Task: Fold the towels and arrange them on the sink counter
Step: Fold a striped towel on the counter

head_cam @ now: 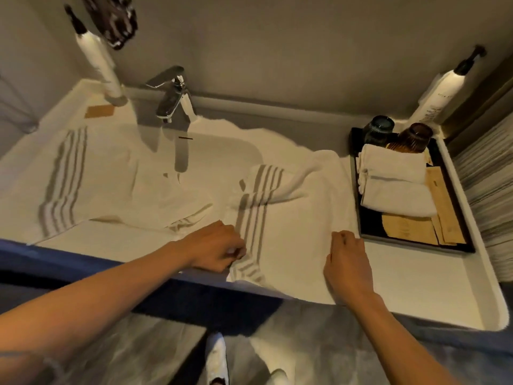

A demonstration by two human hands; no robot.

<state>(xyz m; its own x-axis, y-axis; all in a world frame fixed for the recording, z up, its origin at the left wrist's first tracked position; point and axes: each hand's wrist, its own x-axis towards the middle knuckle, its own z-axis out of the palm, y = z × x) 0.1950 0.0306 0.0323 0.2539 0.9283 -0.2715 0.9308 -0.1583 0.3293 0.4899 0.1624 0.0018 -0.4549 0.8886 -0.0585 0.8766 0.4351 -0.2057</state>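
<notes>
At the near edge of the desk (416,295), both of my hands are on the striped towel (291,232): my left hand (215,250) pinches the hem beside the grey stripes with curled fingers, and my right hand (347,262) grips the same near hem further right, knuckles bent over the cloth. To fold well, I judge I should pull both corners taut and level before lifting, so the stripes stay straight and the rumpled far part draped over the sink (222,151) comes flat. The towel spreads from the left of the desk across the basin below the faucet (172,98). To the right, just beside the towel, a dark tray (416,243) holds rolled towels (394,187) and two tumblers.
</notes>
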